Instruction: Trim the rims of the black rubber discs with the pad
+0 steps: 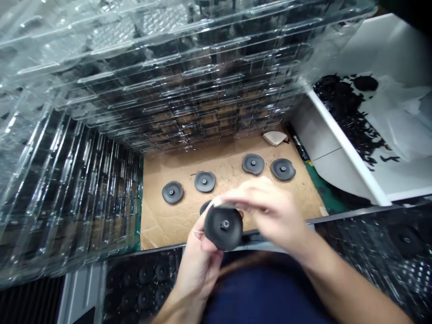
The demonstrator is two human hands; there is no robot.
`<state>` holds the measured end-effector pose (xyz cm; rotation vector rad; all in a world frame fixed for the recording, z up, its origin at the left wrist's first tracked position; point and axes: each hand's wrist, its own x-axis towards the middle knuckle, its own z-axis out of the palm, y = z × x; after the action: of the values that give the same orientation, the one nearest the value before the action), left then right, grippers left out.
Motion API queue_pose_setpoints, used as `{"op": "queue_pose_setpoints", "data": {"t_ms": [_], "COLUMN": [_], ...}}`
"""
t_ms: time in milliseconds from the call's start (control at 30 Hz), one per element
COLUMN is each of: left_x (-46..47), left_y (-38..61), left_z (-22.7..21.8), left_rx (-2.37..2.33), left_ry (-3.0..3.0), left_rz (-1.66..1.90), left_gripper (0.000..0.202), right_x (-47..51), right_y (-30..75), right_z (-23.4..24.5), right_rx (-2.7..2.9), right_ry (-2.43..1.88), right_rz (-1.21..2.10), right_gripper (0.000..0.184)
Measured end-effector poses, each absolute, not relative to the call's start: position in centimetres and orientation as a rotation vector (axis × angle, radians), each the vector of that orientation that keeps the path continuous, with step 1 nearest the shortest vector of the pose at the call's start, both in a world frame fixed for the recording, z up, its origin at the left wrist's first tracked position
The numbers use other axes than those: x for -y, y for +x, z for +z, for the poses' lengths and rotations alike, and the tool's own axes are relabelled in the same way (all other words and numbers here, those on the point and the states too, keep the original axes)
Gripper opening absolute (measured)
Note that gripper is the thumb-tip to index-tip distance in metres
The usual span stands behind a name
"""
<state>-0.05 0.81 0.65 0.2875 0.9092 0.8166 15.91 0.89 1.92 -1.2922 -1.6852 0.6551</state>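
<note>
A round black disc [220, 235] with a small metal-centred hub faces up in my left hand [199, 256], whose thumb and fingers grip its lower left edge. My right hand [275, 211] reaches across from the right, slightly blurred, its fingertips closed at the disc's upper rim. Whether a small piece is pinched there is hidden. Another disc [204, 206] lies partly covered behind the held one. On the cardboard sheet [162, 225] more such discs rest hub up: two at left, one a black disc [172, 192], and two at right, one a notched disc [283, 169].
Tall stacks of clear plastic trays [202, 90] wall in the back and left. At right, a white box [351, 153] holds black scraps [351, 117] and film. A pale wedge-shaped pad [275, 137] and a black-and-yellow tool [299, 144] lie near it. Trays of discs [145, 274] sit in front.
</note>
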Motion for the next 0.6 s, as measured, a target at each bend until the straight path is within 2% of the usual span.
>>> {"op": "queue_pose_setpoints", "data": {"t_ms": [100,233,300,400,500,600], "left_x": [-1.2,-1.2,-1.2,-1.0,-0.9,-0.9], "left_y": [-0.5,-0.8,-0.6,0.0,0.5,0.5], "left_z": [0.8,0.6,0.6,0.6,0.7,0.7], "left_rx": [-0.87,-0.812,-0.821,-0.84,-0.852,-0.842], "left_ry": [0.243,0.183,0.169,0.178,0.238,0.28], "left_rz": [0.828,0.794,0.779,0.787,0.803,0.809], "left_gripper": [0.052,0.055,0.053,0.051,0.048,0.041], "right_x": [0.3,2.4,2.6,1.8,1.0,0.7], "right_y": [17.4,17.8,17.5,16.6,15.1,14.1], "right_z": [-2.3,-5.7,-4.7,-0.4,4.2,6.1], "right_rx": [1.551,1.58,1.573,1.481,1.576,1.778], "right_ry": [-1.607,-1.676,-1.7,-1.703,-1.459,-1.222], "right_rz": [0.744,0.77,0.776,0.663,0.439,0.563], "right_gripper": [0.023,0.02,0.02,0.022,0.024,0.025]}}
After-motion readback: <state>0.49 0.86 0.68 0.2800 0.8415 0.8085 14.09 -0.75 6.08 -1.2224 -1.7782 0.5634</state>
